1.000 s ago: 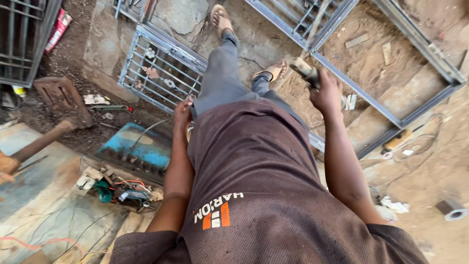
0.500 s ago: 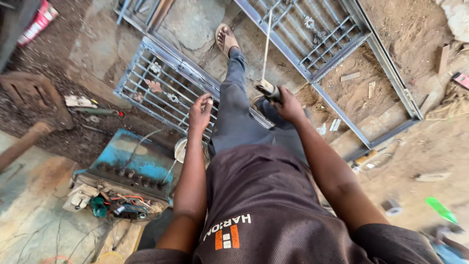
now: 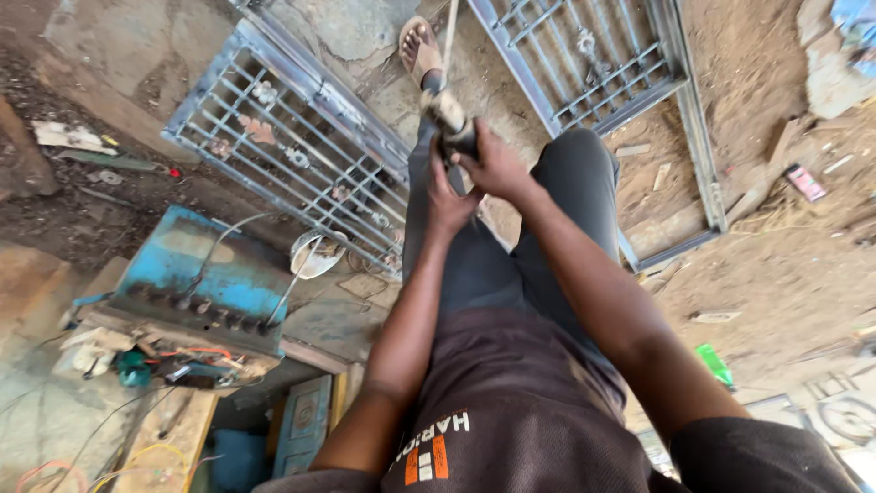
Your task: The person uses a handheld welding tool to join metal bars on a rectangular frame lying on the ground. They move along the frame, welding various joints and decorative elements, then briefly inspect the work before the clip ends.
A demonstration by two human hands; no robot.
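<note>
**Both hands now joined on the rod holder**

Your right hand grasps the dark, stubby electrode holder with a thin pale rod clamped in it, just above the middle of the frame. The rod runs up from it and out past the top edge. A second ago that hand carried the holder alone, out to the right; half a second ago it had come inward over your knee while your left hand lay flat on the thigh. The left hand has since risen and now curls around the lower part of the holder, touching the right hand. Read this as a two-handed grip on one tool; whether the left fingers clamp the handle or only steady it cannot be told.

Note the surroundings:

- The grey-blue welded steel window grille with small flower ornaments lies flat on the ground at upper left.
- A second grey steel grille frame lies at upper right.
- Your sandalled foot rests between the two grilles.
- The blue, worn metal welding box with wires sits at left, well apart from both hands.
</note>
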